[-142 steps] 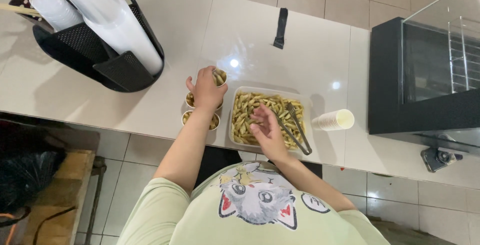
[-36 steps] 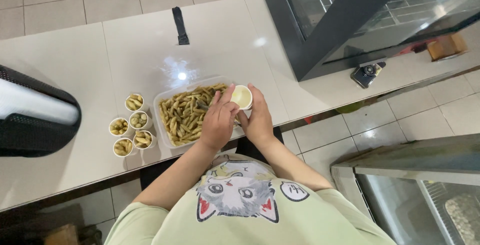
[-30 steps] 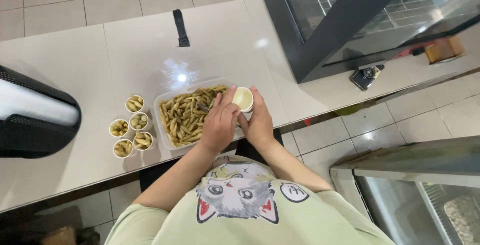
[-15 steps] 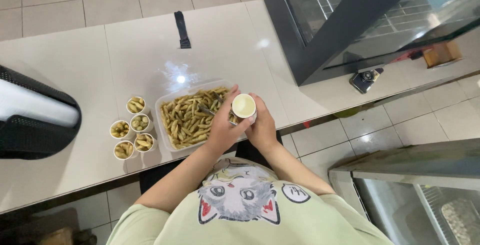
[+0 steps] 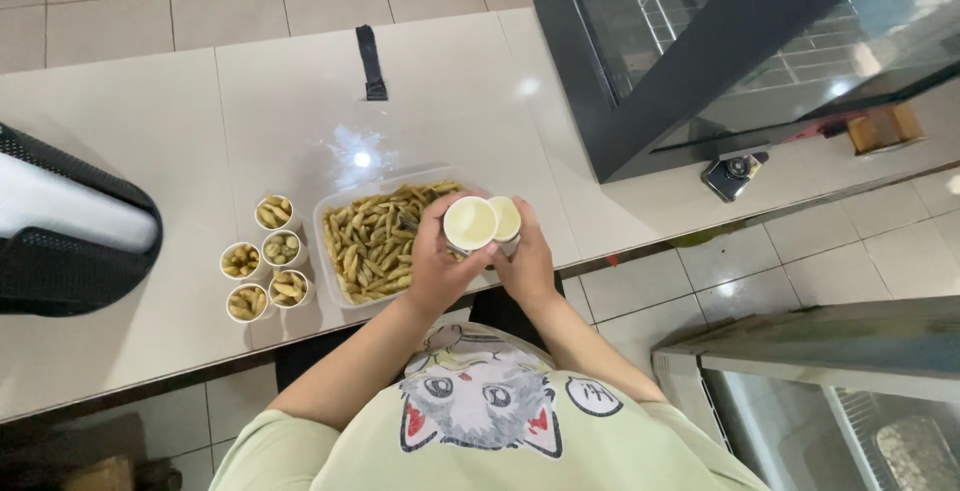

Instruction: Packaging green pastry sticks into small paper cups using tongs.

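Note:
My left hand [image 5: 432, 269] holds a small white paper cup [image 5: 469, 224], empty and tilted up toward me. Right beside it my right hand [image 5: 525, 266] holds a second empty white paper cup [image 5: 505, 219]. Both hands hover over the right end of a clear plastic tray [image 5: 330, 213] filled with green-sauced pasta [image 5: 370, 239]. Dark tongs [image 5: 408, 222] lie in the pasta, mostly hidden by my left hand. Several small paper cups filled with pasta [image 5: 262, 256] stand in a cluster just left of the tray.
A black mesh holder with white cups [image 5: 60, 226] sits at the counter's left edge. A black flat tool [image 5: 371, 61] lies further back on the white counter [image 5: 150, 121]. A black glass display case [image 5: 720, 41] occupies the right side. Tiled floor lies beyond.
The single stack of cups held in both hands has been pulled apart into two cups, one in each hand. Much earlier, my hands were filling cups from the tray.

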